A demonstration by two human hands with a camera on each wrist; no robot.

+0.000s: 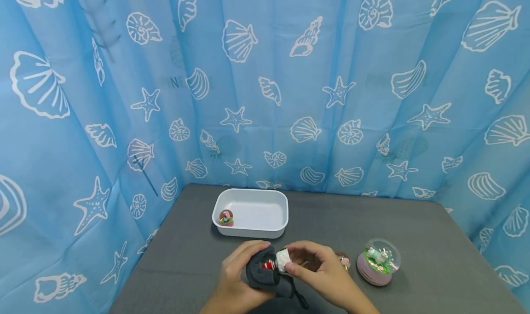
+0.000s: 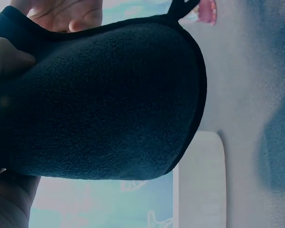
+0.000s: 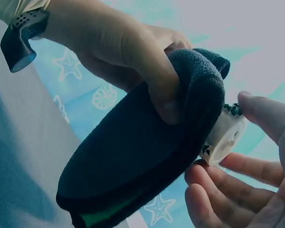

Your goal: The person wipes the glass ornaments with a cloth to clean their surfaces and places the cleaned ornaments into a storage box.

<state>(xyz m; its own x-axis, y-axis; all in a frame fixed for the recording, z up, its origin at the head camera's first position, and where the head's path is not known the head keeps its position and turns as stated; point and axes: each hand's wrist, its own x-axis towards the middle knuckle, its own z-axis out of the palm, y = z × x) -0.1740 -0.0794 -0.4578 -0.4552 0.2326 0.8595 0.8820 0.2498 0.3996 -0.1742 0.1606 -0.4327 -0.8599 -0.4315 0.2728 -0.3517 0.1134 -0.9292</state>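
My left hand grips a dark grey fleece cloth folded round a small snow globe, with its thumb pressed on the fabric. Out of the folds sticks the globe's round white base, edged with dark green marks; a red and white patch shows beside it. My right hand pinches this base between thumb and fingers, as the right wrist view shows from the side. Most of the globe is hidden in the cloth. A dark hanging loop dangles from the cloth's edge.
Behind my hands, a white tray holds a small snow globe in its left corner. A larger snow globe with a lilac base stands to the right. Another small globe is partly hidden by my right hand. Blue shell-patterned curtains enclose the grey table.
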